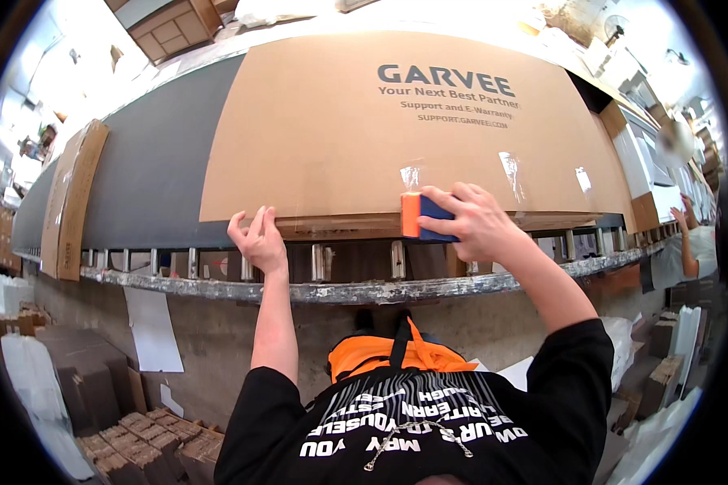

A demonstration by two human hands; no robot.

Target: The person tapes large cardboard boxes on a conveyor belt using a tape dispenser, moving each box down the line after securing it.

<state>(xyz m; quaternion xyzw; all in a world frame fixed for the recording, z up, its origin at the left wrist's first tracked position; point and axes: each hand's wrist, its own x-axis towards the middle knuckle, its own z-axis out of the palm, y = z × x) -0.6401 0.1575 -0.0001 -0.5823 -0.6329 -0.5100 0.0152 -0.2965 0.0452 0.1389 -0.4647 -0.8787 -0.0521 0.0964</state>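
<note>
A large flat brown cardboard box (315, 129) with dark printing lies in front of me on a dark grey conveyor belt (154, 153). My right hand (479, 222) grips an orange and blue tape dispenser (437, 218) at the near edge of the box. Short pieces of shiny clear tape (511, 174) run over that edge, one of them just above the dispenser. My left hand (259, 241) is by the near left corner of the box, fingers slightly bent and apart, with nothing visible in it. Whether its fingertips touch the cardboard I cannot tell.
A worn metal rail (340, 293) with rollers runs along the near side. Another narrow carton (77, 198) stands on the belt at the left. Stacked cardboard pieces (146, 440) lie at the lower left. A co-worker's hands (686, 226) show at the far right.
</note>
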